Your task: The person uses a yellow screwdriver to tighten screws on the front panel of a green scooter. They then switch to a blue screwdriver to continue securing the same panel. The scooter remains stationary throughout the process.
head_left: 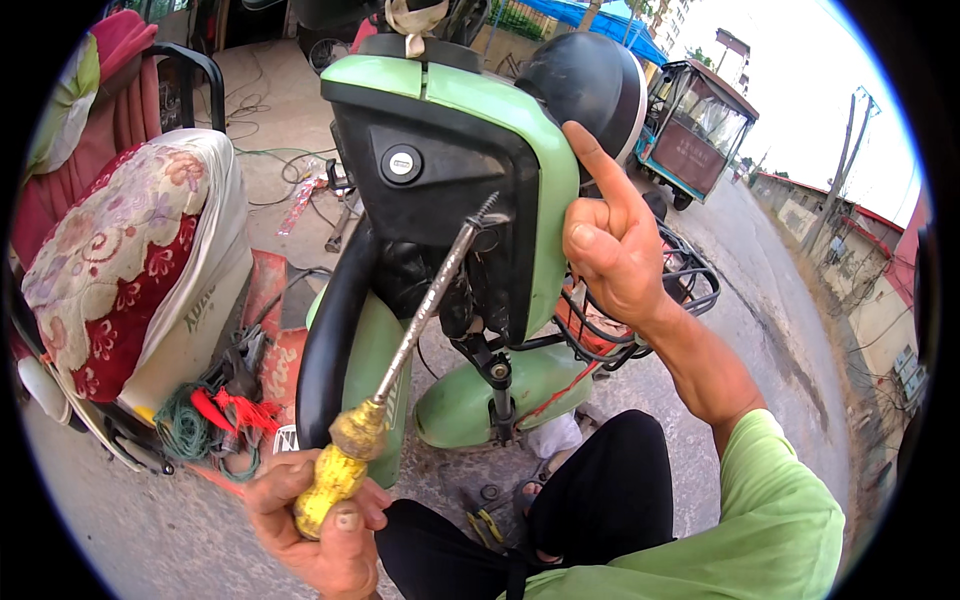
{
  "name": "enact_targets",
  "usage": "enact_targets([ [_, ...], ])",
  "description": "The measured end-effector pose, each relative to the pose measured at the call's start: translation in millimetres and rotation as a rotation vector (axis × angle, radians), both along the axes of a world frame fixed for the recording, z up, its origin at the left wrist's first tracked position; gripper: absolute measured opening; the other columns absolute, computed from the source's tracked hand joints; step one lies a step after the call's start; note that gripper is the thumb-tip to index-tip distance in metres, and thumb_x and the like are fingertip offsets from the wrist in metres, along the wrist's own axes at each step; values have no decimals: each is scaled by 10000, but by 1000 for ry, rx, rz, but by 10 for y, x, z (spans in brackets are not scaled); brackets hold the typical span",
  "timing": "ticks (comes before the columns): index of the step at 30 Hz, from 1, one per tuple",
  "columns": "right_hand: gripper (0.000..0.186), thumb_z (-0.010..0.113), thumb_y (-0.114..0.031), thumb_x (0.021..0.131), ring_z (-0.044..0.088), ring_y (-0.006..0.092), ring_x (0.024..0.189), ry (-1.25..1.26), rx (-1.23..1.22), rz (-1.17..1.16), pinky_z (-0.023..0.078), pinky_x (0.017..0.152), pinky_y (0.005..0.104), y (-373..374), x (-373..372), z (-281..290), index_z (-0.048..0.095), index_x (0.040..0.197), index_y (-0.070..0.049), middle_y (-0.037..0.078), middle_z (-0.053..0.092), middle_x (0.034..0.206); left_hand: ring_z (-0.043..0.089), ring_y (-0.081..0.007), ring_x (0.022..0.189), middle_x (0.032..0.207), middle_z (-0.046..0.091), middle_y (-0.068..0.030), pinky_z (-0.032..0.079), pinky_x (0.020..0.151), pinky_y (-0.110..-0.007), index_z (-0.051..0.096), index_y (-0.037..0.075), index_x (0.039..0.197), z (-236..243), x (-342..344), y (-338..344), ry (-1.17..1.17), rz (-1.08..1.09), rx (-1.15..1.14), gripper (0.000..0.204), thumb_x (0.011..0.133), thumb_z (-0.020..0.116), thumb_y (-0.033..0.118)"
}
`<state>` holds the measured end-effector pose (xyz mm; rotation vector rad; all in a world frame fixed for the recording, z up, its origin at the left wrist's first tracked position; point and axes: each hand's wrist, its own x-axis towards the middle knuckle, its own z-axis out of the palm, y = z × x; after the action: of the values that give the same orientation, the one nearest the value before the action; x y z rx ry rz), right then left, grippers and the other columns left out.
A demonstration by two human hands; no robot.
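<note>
While left fingers (pixel 343 548) grip a bulbous yellow screwdriver (pixel 347 465), right fingers (pixel 602 166), partly open, flank curved green plastic (pixel 557 225).

Floral cushion (pixel 125 245), roofed vehicle (pixel 690 145).

At lower left, the left hand (pixel 335 560) hides part of the screwdriver (pixel 400 358) and is cut off below. Mid-frame, whether the tip touches the black panel (pixel 445 215) is unclear. The top edge crops the green scooter (pixel 560 200).
</note>
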<state>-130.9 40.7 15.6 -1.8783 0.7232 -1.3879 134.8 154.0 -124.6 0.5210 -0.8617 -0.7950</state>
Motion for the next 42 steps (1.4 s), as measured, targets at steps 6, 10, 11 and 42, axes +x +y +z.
enact_targets([
  [6,771,574,-92,935,360,35,510,126,-39,-71,276,475,216,28,41,28,152,1572,14,-56,420,585,565,-147,558,1005,526,-173,491,504,-272,486,1,1156,130,476,-287,-120,-90,-59,407,849,727,120],
  [10,738,570,-71,933,370,24,521,268,-88,-174,289,488,208,40,-40,94,199,1565,18,-60,431,594,567,-124,599,1005,541,-150,489,530,-247,523,-30,1145,192,592,-621,-180,-169,-141,356,859,703,82],
  [11,728,568,-64,933,373,19,525,323,-132,-210,294,493,206,31,-62,113,212,1562,20,-61,435,595,572,-123,603,1012,558,-148,491,537,-243,528,-41,1130,168,623,-691,-164,-197,-153,341,852,696,62],
  [42,955,825,-140,809,430,-7,506,683,-547,-632,347,507,150,-46,21,-65,245,1537,74,-83,445,560,532,-107,721,997,525,-89,446,641,-224,559,-14,1092,-94,713,-1717,-315,-247,-283,375,739,663,56],
])
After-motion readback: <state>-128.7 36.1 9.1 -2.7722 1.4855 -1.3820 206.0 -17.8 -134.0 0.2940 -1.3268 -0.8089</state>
